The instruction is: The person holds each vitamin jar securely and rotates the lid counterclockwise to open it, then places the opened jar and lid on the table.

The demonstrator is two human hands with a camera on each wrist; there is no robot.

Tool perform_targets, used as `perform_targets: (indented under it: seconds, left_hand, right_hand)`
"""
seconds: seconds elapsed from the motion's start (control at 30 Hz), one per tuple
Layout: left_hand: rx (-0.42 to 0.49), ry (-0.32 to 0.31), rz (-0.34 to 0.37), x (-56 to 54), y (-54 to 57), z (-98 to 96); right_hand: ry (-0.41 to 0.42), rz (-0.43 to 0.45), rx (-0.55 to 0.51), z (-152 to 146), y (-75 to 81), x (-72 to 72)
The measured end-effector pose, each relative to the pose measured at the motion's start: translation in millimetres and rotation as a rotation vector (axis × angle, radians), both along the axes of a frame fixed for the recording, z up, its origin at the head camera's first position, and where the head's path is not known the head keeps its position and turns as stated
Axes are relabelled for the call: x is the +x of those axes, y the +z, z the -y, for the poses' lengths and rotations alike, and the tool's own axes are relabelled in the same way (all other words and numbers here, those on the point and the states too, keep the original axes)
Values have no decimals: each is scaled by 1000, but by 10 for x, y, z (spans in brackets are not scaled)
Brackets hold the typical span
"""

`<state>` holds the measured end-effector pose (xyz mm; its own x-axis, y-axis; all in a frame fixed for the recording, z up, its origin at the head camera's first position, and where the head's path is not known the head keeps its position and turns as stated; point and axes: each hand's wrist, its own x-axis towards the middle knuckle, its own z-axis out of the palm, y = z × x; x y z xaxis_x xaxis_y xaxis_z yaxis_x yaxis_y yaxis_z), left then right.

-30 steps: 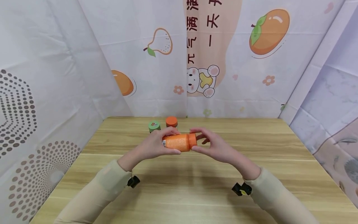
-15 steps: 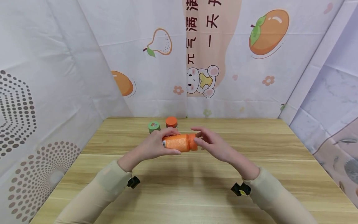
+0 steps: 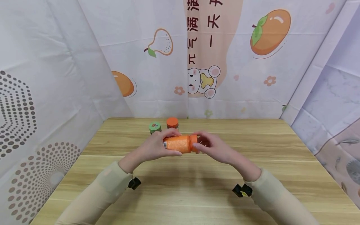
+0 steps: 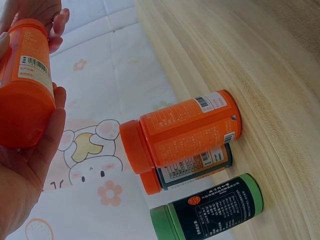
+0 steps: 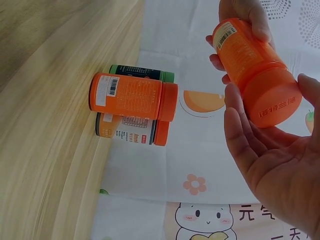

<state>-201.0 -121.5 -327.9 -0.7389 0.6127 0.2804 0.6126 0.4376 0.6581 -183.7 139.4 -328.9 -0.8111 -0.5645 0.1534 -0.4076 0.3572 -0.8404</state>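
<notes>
My left hand (image 3: 154, 145) grips the body of an orange plastic bottle (image 3: 178, 144), held sideways above the table with its cap to the right. Thumb and fingers of my right hand (image 3: 216, 148) lie around the orange screw cap (image 3: 195, 142), pinching its sides. In the right wrist view, raised lettering shows on the cap's flat top, and the right palm is turned toward it. A barcode label (image 4: 35, 70) sits near the bottle's base. Part of the body is hidden by my left fingers.
Behind my left hand stand a green-lidded dark jar (image 3: 155, 127), a jar with an orange lid (image 3: 172, 122), and another orange bottle (image 4: 187, 130) that the hand hides in the head view. A printed curtain (image 3: 157, 81) hangs along the wooden table's (image 3: 253, 140) back edge.
My right thumb and fingers shifted their hold at the cap, loosening half a second ago and closing around it again now. The left hand and bottle have hardly moved.
</notes>
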Motion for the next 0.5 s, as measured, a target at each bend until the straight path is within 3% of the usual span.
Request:
perform_targets:
  seconds: [0.5]
  left_hand:
    - [1,4,-1,9,14,2]
  right_hand:
    - [17,-136,8,-30,-17,5]
